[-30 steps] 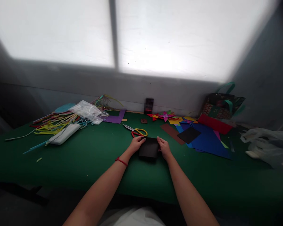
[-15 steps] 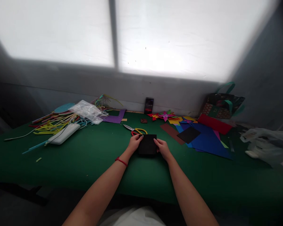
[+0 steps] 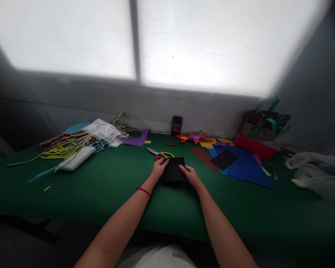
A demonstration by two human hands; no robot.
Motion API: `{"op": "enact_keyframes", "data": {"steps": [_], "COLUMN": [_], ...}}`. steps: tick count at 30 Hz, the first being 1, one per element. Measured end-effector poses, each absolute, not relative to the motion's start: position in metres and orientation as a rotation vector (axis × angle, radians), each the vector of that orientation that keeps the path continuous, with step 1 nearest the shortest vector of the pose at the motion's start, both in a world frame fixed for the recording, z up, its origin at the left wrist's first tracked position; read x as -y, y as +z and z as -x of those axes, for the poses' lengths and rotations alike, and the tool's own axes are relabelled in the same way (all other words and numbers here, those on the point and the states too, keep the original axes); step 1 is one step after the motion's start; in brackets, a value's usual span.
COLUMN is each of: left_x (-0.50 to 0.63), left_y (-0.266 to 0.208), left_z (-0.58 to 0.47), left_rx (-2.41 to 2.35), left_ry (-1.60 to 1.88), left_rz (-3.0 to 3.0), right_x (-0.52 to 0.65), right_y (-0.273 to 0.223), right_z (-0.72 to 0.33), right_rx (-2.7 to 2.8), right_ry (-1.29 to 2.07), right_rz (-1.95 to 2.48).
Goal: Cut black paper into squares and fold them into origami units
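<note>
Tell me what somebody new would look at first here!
Probably the big, bright white panels filling the top of the view. Next might come the black square piece held between the left hand and right hand over the middle of the green table. Then maybe the colourful paper flowers at the back, just right of centre.

Card (image 3: 174, 172) between left hand (image 3: 158, 169) and right hand (image 3: 192, 176), scissors (image 3: 158, 153) just behind on worktop (image 3: 123, 178), strips (image 3: 61, 152) far left, sheets (image 3: 244, 165) right, bag (image 3: 252, 130) behind them
</note>
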State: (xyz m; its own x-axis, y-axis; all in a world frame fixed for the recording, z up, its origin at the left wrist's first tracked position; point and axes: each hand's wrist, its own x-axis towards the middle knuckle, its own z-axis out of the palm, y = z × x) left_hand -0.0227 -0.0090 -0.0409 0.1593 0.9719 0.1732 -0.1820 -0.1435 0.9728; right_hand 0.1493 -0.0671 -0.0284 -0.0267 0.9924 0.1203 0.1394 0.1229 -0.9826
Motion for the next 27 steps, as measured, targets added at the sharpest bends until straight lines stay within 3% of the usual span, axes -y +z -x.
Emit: {"op": "enact_keyframes", "data": {"steps": [27], "left_x": [0.0086], "left_y": [-0.0409], "left_z": [0.0231], "left_rx": [-0.906], "left_ry": [1.297], "left_rz": [-1.22], "right_x": [0.0704], "right_y": [-0.0219], "right_z": [-0.146], "right_rx": [1.383], "right_ry": [1.171], "right_rz": [1.147]}}
